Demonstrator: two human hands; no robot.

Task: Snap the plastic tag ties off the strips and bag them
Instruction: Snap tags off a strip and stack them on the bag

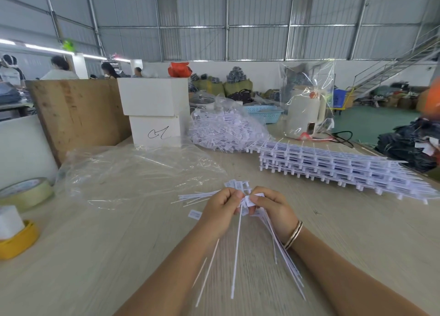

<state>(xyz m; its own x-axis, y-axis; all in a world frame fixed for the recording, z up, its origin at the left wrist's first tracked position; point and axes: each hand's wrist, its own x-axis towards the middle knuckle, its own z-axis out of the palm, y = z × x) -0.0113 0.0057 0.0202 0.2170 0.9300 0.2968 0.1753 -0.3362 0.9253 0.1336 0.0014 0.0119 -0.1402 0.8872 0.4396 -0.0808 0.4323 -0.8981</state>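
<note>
At the far left I see a tape roll on the tabletop, then an empty clear bag lying flat beside it. My left hand has its fingers curled round a bundle of loose ties whose tails fan out to the left. Close against it, my right hand pinches a tie's tag between thumb and fingers, with more tails hanging down toward me past the wrist. Behind the hands a filled bag of ties rests on the tabletop, and to the right lies a stack of strips.
</note>
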